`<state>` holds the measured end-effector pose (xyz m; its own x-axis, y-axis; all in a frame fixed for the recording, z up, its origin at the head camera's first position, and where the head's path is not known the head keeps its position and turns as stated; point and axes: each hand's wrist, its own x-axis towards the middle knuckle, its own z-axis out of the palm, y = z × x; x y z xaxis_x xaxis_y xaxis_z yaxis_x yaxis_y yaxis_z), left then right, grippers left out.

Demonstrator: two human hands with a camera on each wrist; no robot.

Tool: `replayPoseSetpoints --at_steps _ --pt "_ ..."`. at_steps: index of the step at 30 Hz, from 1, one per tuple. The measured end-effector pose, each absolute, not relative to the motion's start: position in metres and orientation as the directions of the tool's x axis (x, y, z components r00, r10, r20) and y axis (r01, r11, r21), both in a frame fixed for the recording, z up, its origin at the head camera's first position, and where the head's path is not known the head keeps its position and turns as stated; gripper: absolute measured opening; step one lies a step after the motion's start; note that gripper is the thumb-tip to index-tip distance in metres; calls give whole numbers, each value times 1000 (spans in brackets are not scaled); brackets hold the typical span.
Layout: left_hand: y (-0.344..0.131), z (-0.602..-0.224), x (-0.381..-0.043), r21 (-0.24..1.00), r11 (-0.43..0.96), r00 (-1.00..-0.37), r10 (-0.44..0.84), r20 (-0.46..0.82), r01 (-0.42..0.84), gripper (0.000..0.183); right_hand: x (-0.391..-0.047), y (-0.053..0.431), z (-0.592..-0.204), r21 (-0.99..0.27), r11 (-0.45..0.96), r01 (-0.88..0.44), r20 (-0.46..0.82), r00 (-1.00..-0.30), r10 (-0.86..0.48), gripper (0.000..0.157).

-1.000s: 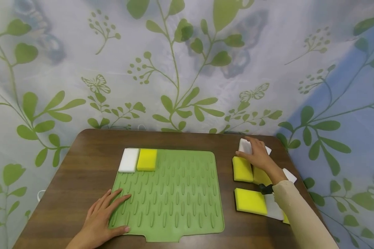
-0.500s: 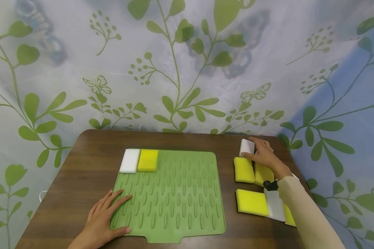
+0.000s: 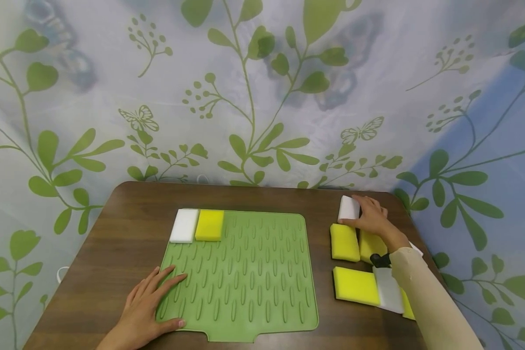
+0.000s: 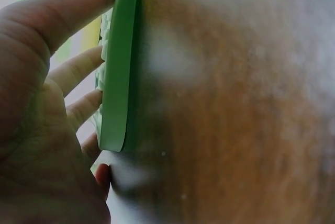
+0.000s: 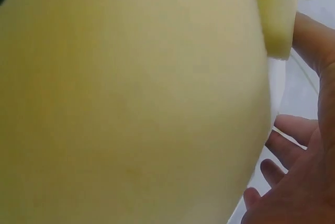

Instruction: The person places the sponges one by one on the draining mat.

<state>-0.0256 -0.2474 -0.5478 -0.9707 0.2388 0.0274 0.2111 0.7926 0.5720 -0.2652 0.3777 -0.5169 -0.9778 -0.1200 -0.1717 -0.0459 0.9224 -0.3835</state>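
A green ridged mat [image 3: 245, 272] lies on the table. My left hand [image 3: 142, 301] rests spread across its left edge, thumb near the front corner; the left wrist view shows the fingers [image 4: 78, 72] on the mat's ridged side. A white sponge [image 3: 183, 226] and a yellow sponge [image 3: 209, 225] sit side by side in the mat's back left corner. At the table's back right, my right hand [image 3: 372, 216] pinches another white sponge [image 3: 349, 209] between thumb and fingers. A yellow sponge [image 5: 131, 98] fills most of the right wrist view.
Several sponges lie right of the mat: a yellow one [image 3: 344, 242], another yellow one [image 3: 372, 245] under my right hand, a dark-bottomed yellow one [image 3: 356, 286], and a pale one [image 3: 389, 289] partly under the sleeve [image 3: 424, 291]. A patterned cloth [image 3: 262, 97] hangs behind the table.
My right hand has moved slightly right and toward me, its thumb now at the white sponge's near edge. The yellow sponge in front has shifted slightly nearer. My left hand stays on the mat.
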Motion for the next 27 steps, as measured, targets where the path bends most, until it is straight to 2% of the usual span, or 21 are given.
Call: replayPoseSetpoints --at_steps 18,27 --pt "-249 -550 -26 571 791 -970 240 40 219 94 -262 384 -524 -395 918 -30 -167 -980 -104 105" --pt "-250 -552 -27 563 795 -969 241 48 226 94 -261 376 -519 -411 909 -63 -81 -991 -106 104"
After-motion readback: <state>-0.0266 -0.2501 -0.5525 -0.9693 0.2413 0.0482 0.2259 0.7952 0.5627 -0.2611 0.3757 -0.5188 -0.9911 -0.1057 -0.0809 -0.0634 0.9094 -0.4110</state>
